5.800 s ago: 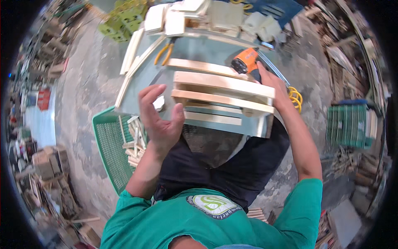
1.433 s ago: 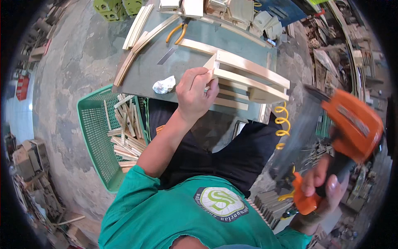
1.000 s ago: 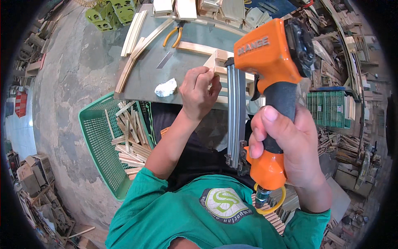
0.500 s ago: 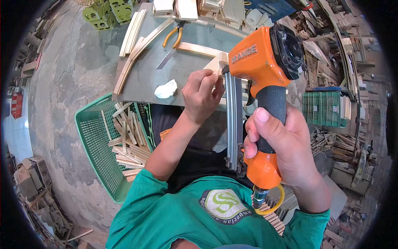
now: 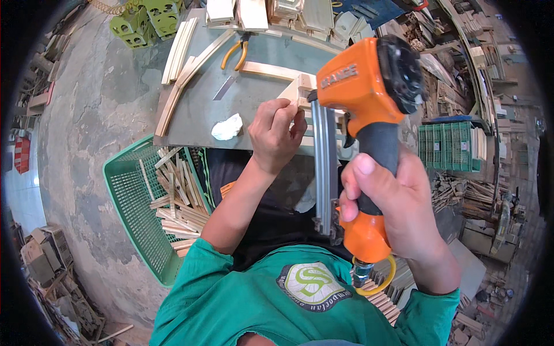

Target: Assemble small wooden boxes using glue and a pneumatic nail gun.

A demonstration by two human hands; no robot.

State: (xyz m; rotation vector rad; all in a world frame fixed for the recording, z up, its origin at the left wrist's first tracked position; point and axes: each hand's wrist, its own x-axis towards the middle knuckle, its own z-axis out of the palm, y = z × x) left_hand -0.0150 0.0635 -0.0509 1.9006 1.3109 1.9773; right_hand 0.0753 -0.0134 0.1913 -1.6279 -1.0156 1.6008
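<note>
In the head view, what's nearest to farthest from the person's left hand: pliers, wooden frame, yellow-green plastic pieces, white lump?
1. Wooden frame: touching the left hand.
2. White lump: left, on the table.
3. Pliers: farther up the table.
4. Yellow-green plastic pieces: upper left, beyond it.

Orange-handled pliers (image 5: 244, 52) and a crumpled white wad (image 5: 227, 127) lie on the desk (image 5: 195, 118); a green plastic basket (image 5: 131, 203) nearby holds wooden strips (image 5: 183, 218).

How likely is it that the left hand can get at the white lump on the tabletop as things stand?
Probably yes: the white lump lies on the grey tabletop just left of the left hand, with nothing visible between them. That hand seems busy, though, pinching the wooden frame.
</note>
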